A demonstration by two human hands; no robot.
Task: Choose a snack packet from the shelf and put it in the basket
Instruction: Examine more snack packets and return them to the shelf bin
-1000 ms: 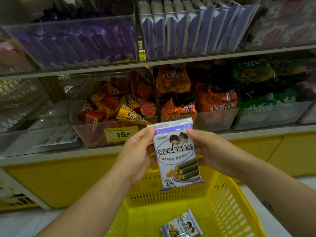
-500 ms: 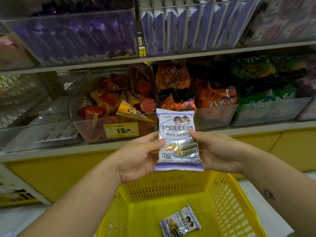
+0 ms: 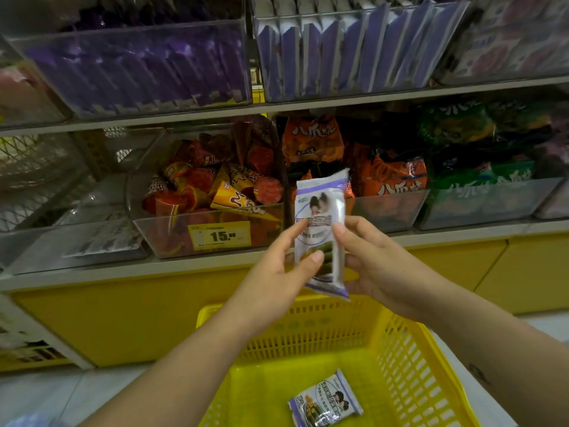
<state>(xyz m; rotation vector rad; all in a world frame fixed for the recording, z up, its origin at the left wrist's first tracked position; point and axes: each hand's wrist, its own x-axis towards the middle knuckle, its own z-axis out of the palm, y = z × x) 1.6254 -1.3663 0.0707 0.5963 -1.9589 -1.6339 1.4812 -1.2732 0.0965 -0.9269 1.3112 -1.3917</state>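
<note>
A white and purple snack packet (image 3: 320, 217) stands upright between both hands, above the far rim of the yellow basket (image 3: 406, 365). My left hand (image 3: 277, 272) pinches its left edge with thumb and fingers. My right hand (image 3: 375, 266) grips its right edge, fingers behind it. The packet is turned partly edge-on and blurred. A second packet of the same kind (image 3: 326, 399) lies flat on the basket floor.
Shelf bins stand behind: red and orange cone snacks (image 3: 215, 192) with a yellow price tag (image 3: 220, 235), orange bags (image 3: 394, 177), green bags (image 3: 480, 177), purple packets (image 3: 138, 69) and lilac packets (image 3: 348, 47) above. A yellow base panel runs under the shelf.
The packet has risen and twisted from face-on to partly edge-on. Both hands moved up with it and closer together. The camera view shifted slightly.
</note>
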